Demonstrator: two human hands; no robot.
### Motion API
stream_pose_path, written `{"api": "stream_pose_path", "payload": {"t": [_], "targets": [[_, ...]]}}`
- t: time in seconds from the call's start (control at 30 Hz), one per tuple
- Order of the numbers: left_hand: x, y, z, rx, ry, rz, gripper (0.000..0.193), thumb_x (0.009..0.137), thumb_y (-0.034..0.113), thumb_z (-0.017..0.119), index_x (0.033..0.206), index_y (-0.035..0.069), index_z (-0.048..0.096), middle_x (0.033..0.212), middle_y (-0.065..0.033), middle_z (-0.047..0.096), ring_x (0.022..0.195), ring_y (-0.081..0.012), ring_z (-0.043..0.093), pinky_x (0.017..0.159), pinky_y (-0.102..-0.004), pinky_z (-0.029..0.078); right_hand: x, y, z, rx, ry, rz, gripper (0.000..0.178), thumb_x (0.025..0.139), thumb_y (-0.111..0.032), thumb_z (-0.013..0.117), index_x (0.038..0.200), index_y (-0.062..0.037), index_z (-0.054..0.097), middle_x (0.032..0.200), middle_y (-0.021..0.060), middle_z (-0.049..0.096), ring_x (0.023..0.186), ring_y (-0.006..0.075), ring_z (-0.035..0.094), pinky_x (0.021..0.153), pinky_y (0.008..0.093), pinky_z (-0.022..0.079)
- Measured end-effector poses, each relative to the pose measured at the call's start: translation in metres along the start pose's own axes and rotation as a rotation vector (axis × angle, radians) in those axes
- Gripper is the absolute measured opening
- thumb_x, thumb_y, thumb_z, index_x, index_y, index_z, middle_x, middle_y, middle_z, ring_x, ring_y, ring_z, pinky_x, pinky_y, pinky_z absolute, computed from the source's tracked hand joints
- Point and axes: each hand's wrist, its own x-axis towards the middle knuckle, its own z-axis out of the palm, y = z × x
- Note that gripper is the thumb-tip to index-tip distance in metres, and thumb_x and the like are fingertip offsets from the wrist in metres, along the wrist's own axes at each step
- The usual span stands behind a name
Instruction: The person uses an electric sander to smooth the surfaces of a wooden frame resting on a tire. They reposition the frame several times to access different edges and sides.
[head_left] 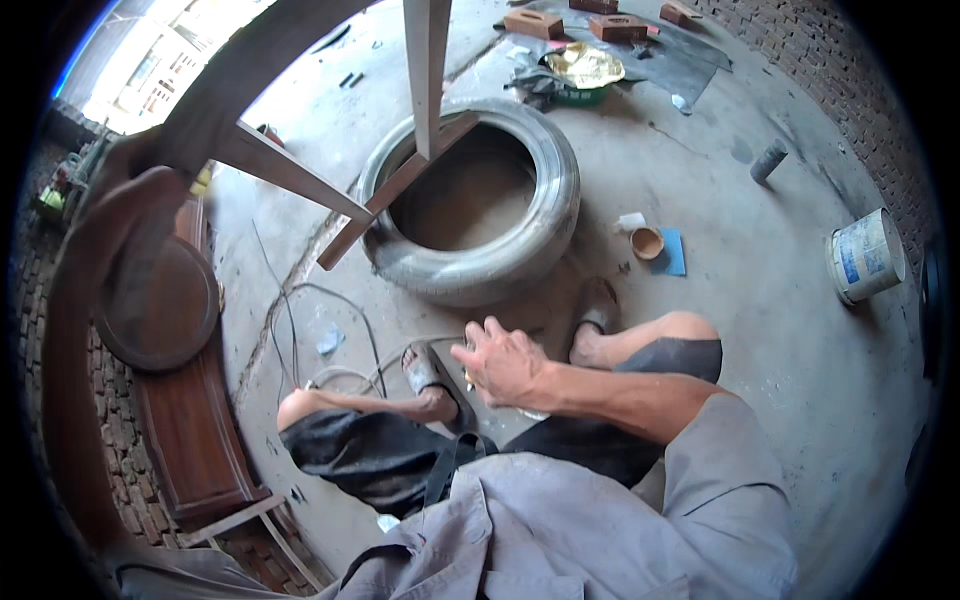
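My right hand (502, 364) hangs above the floor between my feet, its fingers curled. Something small and pale shows at the fingertips, too little to name. My left hand is out of sight; only its sleeve (190, 575) shows at the lower left. Close by on the left rises a large brown wooden furniture frame (75, 370) with curved members. Its pale legs (425, 75) reach toward a tyre (470, 275) lying flat on the floor. A wooden crossbar (400, 188) joins them over the tyre's opening.
Right of the tyre are a small cup of brown stuff (647, 242), a blue sheet (674, 252) and a white bucket (866, 257). A dark cylinder (769, 160) stands farther back. Wooden blocks (534, 24) lie far off. A carved wooden panel (190, 430) leans left; cables (360, 310) cross the floor.
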Motion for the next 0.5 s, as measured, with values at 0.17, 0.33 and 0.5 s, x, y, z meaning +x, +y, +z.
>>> {"api": "stream_pose_path", "payload": {"t": [0.17,0.33,0.5], "targets": [[-0.027,0.021,-0.034,0.170,-0.264,0.078,0.067,0.082,0.023,0.070,0.141,-0.004,0.053,0.118,-0.0117,0.063,0.105,-0.0158,0.062,0.094,-0.0290,0.047,-0.001,0.016,-0.002,-0.028,-0.038,0.081,0.043,0.079,-0.020,0.077,0.119,-0.0088,0.065,0.117,0.0190,0.057,0.110,0.0380,0.060,0.081,0.0477,0.062],[-0.026,0.030,-0.052,0.335,-0.530,0.175,0.073,0.081,0.023,0.071,0.145,-0.003,0.050,0.132,-0.0143,0.062,0.113,-0.0188,0.063,0.103,-0.0303,0.044,-0.005,0.033,0.015,-0.058,-0.048,0.127,0.045,0.076,-0.020,0.078,0.118,-0.0096,0.066,0.116,0.0190,0.057,0.109,0.0384,0.059,0.081,0.0489,0.061],[-0.017,0.014,-0.055,0.388,-0.607,0.233,0.072,0.082,0.025,0.071,0.144,-0.003,0.050,0.132,-0.0149,0.062,0.114,-0.0197,0.062,0.104,-0.0311,0.044,-0.017,0.034,0.022,-0.080,-0.101,0.152,0.043,0.080,-0.028,0.077,0.116,-0.0095,0.064,0.115,0.0171,0.057,0.107,0.0371,0.060,0.078,0.0499,0.061]]}}
